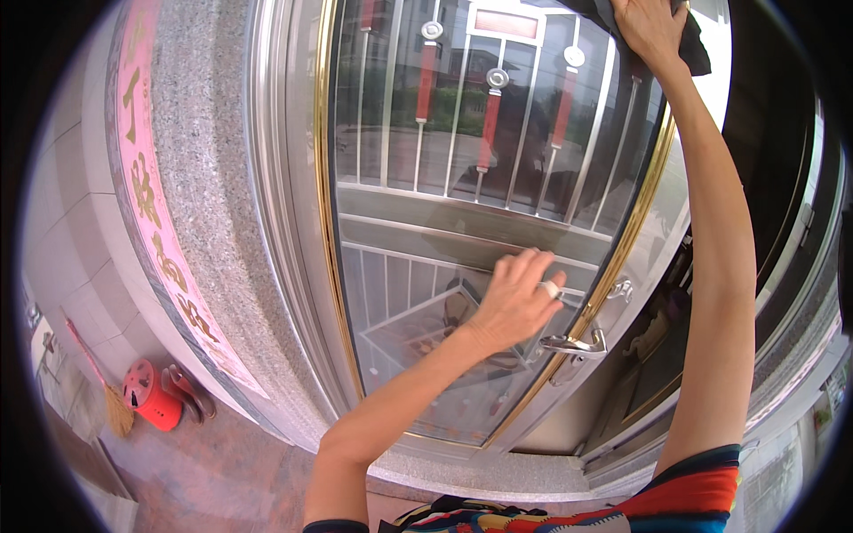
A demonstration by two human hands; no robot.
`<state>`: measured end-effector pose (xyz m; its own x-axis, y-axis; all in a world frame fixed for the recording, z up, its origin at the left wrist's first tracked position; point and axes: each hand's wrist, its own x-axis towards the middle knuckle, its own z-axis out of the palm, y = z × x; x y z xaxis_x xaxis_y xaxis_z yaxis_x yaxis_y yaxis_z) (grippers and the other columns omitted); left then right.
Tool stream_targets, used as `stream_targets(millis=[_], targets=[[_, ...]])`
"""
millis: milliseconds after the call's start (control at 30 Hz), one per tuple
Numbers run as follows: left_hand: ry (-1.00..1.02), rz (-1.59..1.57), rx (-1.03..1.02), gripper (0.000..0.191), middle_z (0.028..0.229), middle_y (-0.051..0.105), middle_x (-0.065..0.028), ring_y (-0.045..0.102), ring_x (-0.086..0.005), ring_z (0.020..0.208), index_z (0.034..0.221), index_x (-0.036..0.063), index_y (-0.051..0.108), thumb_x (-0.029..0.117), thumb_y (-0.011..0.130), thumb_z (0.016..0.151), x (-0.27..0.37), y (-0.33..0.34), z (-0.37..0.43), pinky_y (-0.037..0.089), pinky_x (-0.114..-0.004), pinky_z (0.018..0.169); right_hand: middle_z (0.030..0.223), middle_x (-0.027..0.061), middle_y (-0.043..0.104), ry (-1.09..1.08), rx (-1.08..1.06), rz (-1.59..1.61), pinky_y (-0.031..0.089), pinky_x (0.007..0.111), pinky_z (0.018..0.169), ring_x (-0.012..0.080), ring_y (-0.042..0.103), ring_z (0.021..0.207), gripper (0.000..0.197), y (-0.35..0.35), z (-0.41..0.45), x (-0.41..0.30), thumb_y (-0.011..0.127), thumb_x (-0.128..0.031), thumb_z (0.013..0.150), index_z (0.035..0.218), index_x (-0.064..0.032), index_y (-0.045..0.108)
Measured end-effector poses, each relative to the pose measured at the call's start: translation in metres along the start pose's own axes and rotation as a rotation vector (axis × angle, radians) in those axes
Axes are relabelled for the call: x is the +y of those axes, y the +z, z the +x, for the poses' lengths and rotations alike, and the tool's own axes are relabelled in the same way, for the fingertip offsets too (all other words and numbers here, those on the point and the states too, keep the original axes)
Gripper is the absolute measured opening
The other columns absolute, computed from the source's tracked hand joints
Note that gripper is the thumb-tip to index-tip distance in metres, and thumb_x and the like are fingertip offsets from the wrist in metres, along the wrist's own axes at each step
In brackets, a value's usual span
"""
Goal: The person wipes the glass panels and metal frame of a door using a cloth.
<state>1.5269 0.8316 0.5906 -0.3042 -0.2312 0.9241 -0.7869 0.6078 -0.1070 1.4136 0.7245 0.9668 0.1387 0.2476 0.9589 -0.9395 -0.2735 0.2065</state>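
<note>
A glazed metal door (640, 193) with gold-coloured trim stands before me. Up at its top right corner, my right hand (650, 30) presses a dark cloth (695, 50) against the frame; the fingertips run out of the picture. My left hand (516, 300), with a pale ring on one finger, holds nothing. Its fingers are bent and apart, in front of the glass pane (413, 220); I cannot tell whether they touch it. Just below and right of that hand is the metal lever handle (578, 344). White bars with red pieces show behind the glass, mixed with reflections.
On the right the doorway (753, 153) shows a dark interior above a stone sill (546, 466). A pink paper strip with gold writing (156, 226) runs down the granite pillar (200, 166). At lower left are a straw broom (118, 413), a red bucket (156, 400) and boots (190, 396).
</note>
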Motion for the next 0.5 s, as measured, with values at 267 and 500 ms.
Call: stream_targets(millis=[267, 500], targets=[[-0.254, 0.56, 0.263, 0.079, 0.15, 0.021, -0.0226, 0.019, -0.0415, 0.138, 0.144, 0.002, 0.026, 0.049, 0.054, 0.087, -0.132, -0.088, -0.012, 0.014, -0.06, 0.107, 0.14, 0.0199, 0.04, -0.306, 0.116, 0.262, 0.024, 0.052, 0.107, 0.0331, 0.035, 0.132, 0.055, 0.008, 0.0, -0.148, 0.045, -0.037, 0.091, 0.133, -0.001, 0.044], [-0.234, 0.605, 0.238, 0.079, 0.15, 0.019, -0.0244, 0.015, -0.0409, 0.14, 0.145, 0.002, 0.025, 0.056, 0.042, 0.09, -0.143, -0.076, -0.017, 0.007, -0.061, 0.107, 0.14, 0.0067, 0.043, -0.522, 0.126, 0.53, 0.015, 0.048, 0.113, 0.0198, 0.043, 0.127, 0.057, 0.04, -0.017, -0.288, 0.049, -0.046, 0.089, 0.134, -0.0127, 0.044]])
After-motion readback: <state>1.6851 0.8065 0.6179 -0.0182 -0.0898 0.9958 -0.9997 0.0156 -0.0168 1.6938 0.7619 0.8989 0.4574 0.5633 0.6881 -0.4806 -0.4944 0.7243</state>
